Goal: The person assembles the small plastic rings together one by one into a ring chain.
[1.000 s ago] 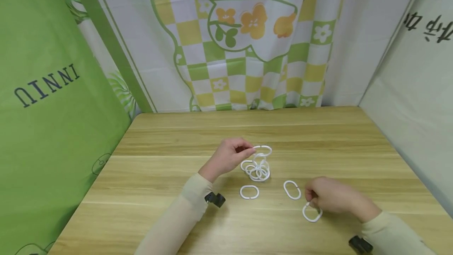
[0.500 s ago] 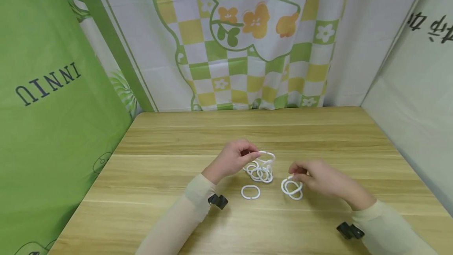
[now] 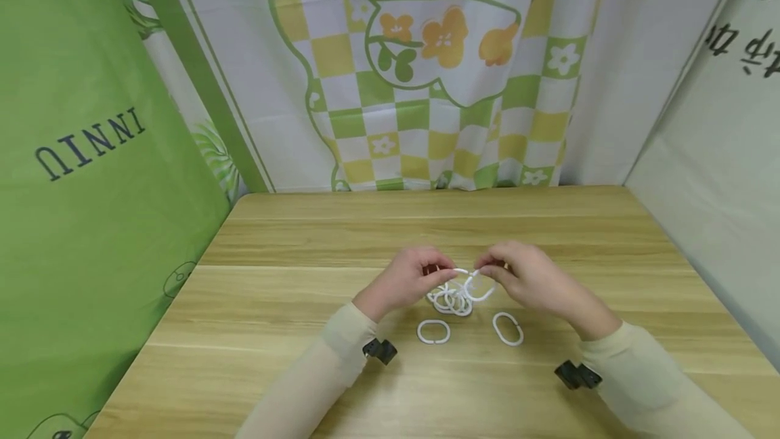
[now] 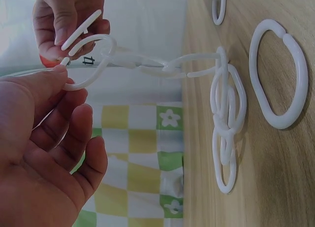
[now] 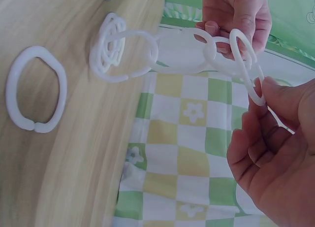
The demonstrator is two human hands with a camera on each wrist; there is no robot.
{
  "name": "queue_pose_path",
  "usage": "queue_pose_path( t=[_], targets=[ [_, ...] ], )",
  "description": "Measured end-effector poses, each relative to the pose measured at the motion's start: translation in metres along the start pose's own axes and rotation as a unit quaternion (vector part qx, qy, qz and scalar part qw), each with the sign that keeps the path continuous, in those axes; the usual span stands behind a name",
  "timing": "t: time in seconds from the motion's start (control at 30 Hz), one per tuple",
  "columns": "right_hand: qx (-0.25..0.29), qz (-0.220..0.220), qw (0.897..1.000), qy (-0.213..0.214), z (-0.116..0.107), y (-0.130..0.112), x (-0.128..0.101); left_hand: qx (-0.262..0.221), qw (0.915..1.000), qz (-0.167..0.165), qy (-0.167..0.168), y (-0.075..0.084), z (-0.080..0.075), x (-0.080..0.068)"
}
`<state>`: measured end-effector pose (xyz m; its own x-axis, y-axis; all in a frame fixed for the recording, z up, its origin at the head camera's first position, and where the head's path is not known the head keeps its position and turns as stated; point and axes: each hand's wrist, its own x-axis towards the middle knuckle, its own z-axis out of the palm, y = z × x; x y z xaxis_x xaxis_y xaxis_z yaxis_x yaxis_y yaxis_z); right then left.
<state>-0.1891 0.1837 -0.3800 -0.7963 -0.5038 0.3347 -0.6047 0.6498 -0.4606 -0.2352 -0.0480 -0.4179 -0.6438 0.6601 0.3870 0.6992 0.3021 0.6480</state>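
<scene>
Pinching one ring (image 3: 481,285) and the chain (image 3: 452,298), both hands meet mid-table (image 3: 305,242), edges far.

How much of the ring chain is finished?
Several white rings already hang linked as a chain that trails onto the table. The left hand holds its top link while the right hand hooks an open ring on. Two loose rings lie unjoined.

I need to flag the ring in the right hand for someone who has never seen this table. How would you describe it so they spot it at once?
Start at the wooden table and find the two hands meeting above its middle. The right hand pinches a white ring against the end of the chain that the left hand lifts. Unlike the two loose rings lying flat nearer the person, it is off the table.
</scene>
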Motion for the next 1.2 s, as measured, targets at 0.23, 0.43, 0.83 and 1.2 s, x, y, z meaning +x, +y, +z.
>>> queue_pose_path(
  t=[0.23, 0.43, 0.83, 1.2],
  targets=[
    [-0.001, 0.009, 1.0, 0.006, 0.0, 0.0, 0.005, -0.004, 1.0, 0.009, 0.001, 0.004, 0.0, 0.0],
    [0.002, 0.02, 1.0, 0.002, 0.002, 0.002, 0.007, 0.005, 0.9999, 0.012, -0.001, 0.004, 0.0, 0.001],
    [0.013, 0.037, 0.999, -0.017, 0.006, 0.0, 0.012, -0.011, 0.9997, 0.02, -0.011, 0.003, 0.0, -0.001],
    [0.063, 0.056, 0.996, 0.039, 0.007, -0.004, 0.013, -0.046, 0.9969, -0.064, -0.004, -0.003, 0.0, -0.003]
  ],
)
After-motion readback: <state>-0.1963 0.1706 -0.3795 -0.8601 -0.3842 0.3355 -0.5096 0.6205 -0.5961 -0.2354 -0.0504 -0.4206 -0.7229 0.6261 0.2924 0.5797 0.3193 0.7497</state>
